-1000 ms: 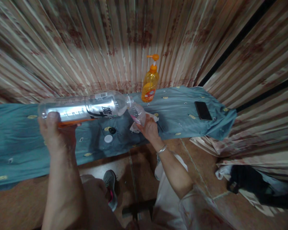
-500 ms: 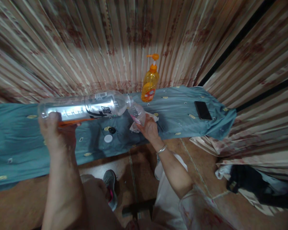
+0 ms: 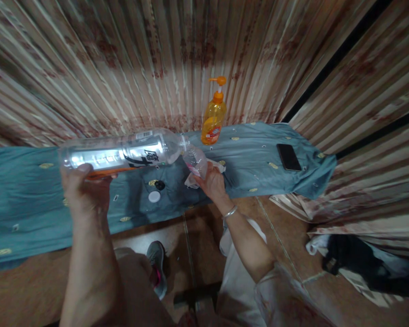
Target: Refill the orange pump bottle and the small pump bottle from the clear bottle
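My left hand (image 3: 88, 188) is wrapped round the base end of a large clear plastic bottle (image 3: 122, 152) with a silver label and dark lettering. The large bottle lies nearly level in the air, its neck pointing right. A small clear bottle (image 3: 196, 160) with pink marks is gripped in my right hand (image 3: 213, 181), tilted so its top leans up and left. The two mouths meet or nearly so; whether they touch I cannot tell. Beneath my right hand is a crumpled white tissue or cloth (image 3: 192, 181). A white cap (image 3: 154, 196) and a small black cap-like object (image 3: 160, 185) lie below the large bottle.
An orange pump bottle (image 3: 213, 120) stands at the back of the bench, which a teal patterned cloth (image 3: 248, 150) covers. A black phone (image 3: 288, 157) lies at the right. Pleated curtains (image 3: 139, 68) hang behind. Dark clothing (image 3: 354, 259) is heaped at lower right.
The large bottle and my left hand have shifted very slightly right. My right hand and the small bottle stay almost where they were.
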Demonstrator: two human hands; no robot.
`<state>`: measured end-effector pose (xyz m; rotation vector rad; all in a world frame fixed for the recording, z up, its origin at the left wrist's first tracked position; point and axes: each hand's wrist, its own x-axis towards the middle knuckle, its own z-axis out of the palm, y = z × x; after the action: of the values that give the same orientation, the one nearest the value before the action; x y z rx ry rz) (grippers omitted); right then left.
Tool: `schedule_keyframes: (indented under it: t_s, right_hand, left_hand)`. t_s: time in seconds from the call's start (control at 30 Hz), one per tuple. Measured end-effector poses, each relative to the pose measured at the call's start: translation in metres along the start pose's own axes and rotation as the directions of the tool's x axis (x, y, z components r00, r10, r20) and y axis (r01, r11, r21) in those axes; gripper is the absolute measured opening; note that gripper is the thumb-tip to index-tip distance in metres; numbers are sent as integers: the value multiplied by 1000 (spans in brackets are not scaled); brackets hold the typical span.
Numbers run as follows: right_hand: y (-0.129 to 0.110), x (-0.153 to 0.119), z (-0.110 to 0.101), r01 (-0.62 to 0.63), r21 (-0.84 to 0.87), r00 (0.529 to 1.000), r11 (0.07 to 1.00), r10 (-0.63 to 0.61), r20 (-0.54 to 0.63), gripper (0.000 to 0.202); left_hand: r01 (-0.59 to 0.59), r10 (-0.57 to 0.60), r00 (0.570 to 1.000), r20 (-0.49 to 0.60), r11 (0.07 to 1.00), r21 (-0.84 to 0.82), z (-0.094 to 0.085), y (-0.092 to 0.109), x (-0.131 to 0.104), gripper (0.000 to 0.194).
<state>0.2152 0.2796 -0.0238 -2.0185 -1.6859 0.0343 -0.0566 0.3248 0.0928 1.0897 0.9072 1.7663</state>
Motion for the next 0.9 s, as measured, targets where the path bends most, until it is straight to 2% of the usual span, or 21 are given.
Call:
schedule_keyframes:
  t_s: [0.13,0.37,0.9]
  right_hand:
    - [1,-1,2,-11,-33,1000,999,11,2,55]
    - [0,-1,2,-12,-48,1000,999,12,5,57]
    - [-3,-1,-1,-23,-49,1000,999,24,14,53]
  left_hand:
    - [2,-4,1000,-17,997,-77,0,0,0,73]
    - [3,-2,1000,17,998,-62,0,2,-2,77]
    - [15,-15,1000,-8,998,-57,-3,-2,1,80]
